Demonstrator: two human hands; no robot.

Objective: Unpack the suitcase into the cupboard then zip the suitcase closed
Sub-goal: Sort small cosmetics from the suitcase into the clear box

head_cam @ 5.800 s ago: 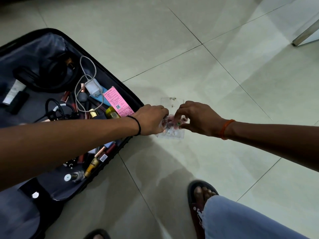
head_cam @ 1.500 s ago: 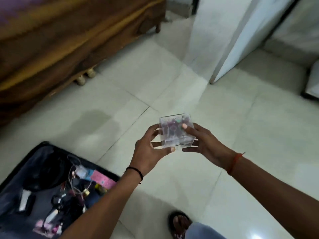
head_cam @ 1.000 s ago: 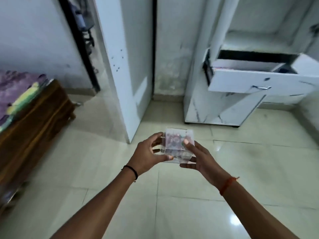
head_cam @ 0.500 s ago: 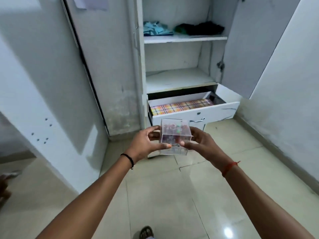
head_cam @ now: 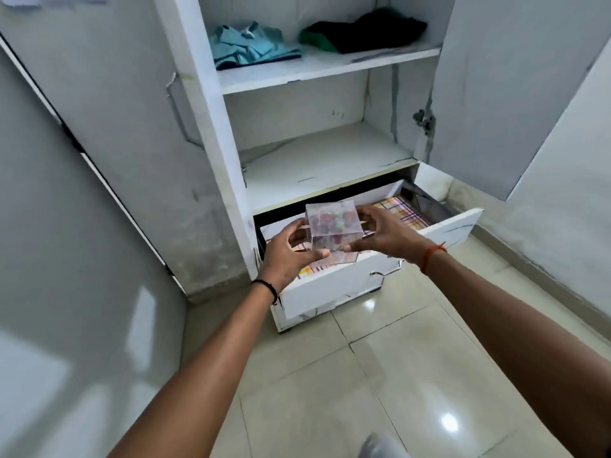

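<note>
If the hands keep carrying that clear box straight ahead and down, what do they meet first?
Probably the plaid lining of the open drawer. The left hand and right hand hold the clear box above it, with nothing visible between. How high above the lining is unclear.

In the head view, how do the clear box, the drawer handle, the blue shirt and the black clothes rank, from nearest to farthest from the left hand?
From the left hand:
1. Clear box, held in it.
2. Drawer handle, low right.
3. Blue shirt, top shelf, left.
4. Black clothes, top shelf, right.
</note>
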